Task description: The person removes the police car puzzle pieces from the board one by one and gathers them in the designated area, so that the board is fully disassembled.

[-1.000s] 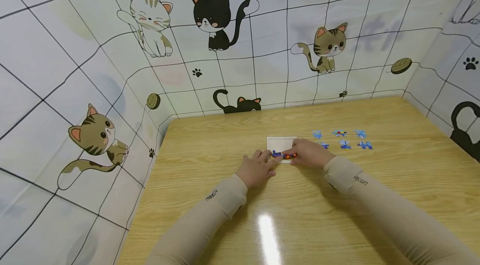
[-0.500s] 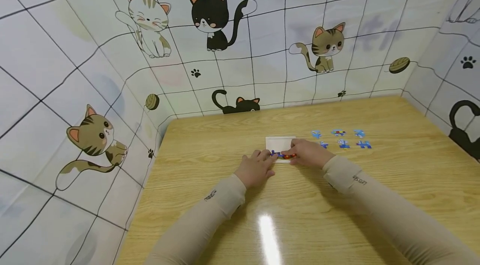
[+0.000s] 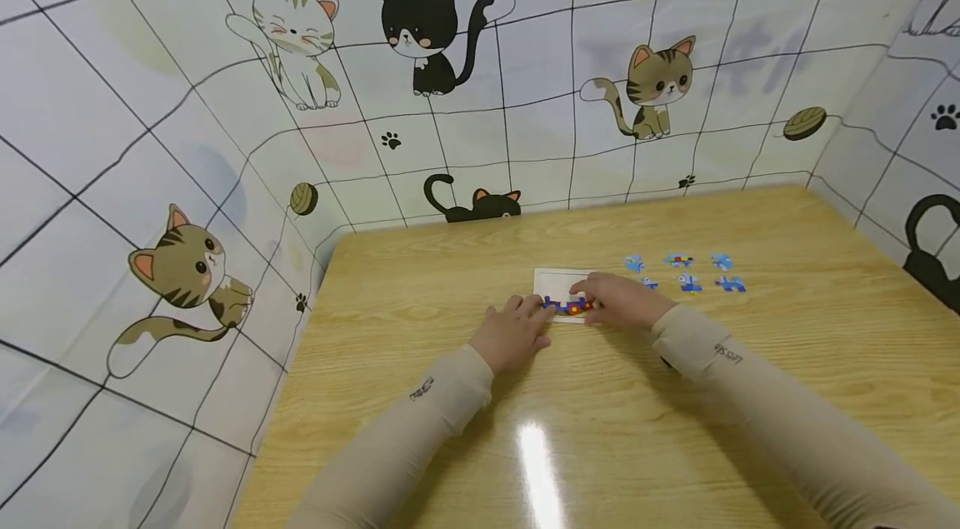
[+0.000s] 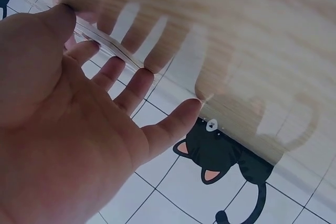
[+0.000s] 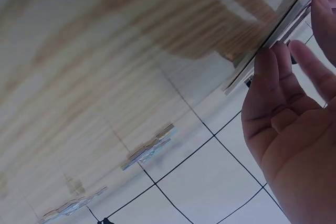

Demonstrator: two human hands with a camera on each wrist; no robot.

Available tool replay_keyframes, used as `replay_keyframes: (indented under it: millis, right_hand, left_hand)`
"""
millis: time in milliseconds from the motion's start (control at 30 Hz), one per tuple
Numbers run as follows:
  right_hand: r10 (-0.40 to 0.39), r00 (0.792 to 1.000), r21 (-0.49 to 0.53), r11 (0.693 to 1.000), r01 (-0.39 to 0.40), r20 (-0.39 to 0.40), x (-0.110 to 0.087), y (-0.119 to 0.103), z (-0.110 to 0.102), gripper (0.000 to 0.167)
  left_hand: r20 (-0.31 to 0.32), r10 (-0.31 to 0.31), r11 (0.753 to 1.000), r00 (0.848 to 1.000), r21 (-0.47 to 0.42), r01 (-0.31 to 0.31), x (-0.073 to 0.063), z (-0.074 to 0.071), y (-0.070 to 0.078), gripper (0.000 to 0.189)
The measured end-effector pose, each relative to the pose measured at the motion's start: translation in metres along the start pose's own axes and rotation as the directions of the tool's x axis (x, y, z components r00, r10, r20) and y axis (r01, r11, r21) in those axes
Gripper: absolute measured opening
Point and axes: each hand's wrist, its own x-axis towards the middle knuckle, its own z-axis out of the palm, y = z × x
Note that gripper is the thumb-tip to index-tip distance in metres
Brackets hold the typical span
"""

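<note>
A small white puzzle board (image 3: 552, 282) lies on the table, with joined blue and red jigsaw pieces (image 3: 573, 308) along its near side. At the board's lower left, my left hand (image 3: 512, 335) rests with spread fingers, the fingertips touching the pieces there. The left wrist view shows that hand (image 4: 79, 124) with fingers extended along the board's edge (image 4: 113, 46). My right hand (image 3: 621, 301) lies over the board's right side, index finger above the bare part, no piece visible in its fingers. Its fingertips (image 5: 266, 59) meet the board's edge in the right wrist view; part of that edge is hidden.
To the right of the board, several loose blue jigsaw pieces (image 3: 689, 283) lie in two rows on the wooden table (image 3: 420, 279). A cat-printed cloth wall (image 3: 540, 129) stands behind the table and along both sides. Light glares off the table near the front.
My right hand has drawn slightly up and right from the joined pieces, its index finger lifting so more of them show. My left hand has stayed in place. The head view shifted slightly.
</note>
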Motion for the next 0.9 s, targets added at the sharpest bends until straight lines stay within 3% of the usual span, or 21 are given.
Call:
replay_keyframes:
  millis: [333,533,633,733,900]
  right_hand:
    - [-0.003,1.000,0.021,1.000,0.002,0.026,0.000,-0.005,-0.003,0.040]
    - [-0.019,0.998,-0.117,0.993,0.025,0.056,-0.003,-0.008,-0.003,0.039]
    - [-0.022,0.997,-0.297,0.954,0.042,0.068,-0.008,-0.019,-0.003,0.042]
    - [-0.026,0.997,-0.459,0.887,0.059,0.077,-0.014,-0.032,0.000,0.049]
    - [0.014,0.997,-0.557,0.830,0.030,0.073,-0.022,-0.045,0.003,0.059]
  left_hand:
    - [0.028,-0.002,0.999,1.000,0.049,0.000,0.000,0.002,0.000,0.060]
    - [0.030,-0.001,0.999,1.000,0.033,0.000,-0.001,0.002,-0.001,0.060]
    - [0.023,0.003,1.000,1.000,0.022,-0.003,0.000,0.001,-0.002,0.060]
    - [0.011,0.002,1.000,1.000,0.013,-0.002,0.000,0.001,-0.002,0.060]
    - [0.009,0.003,1.000,1.000,0.016,-0.003,0.003,0.002,-0.001,0.061]
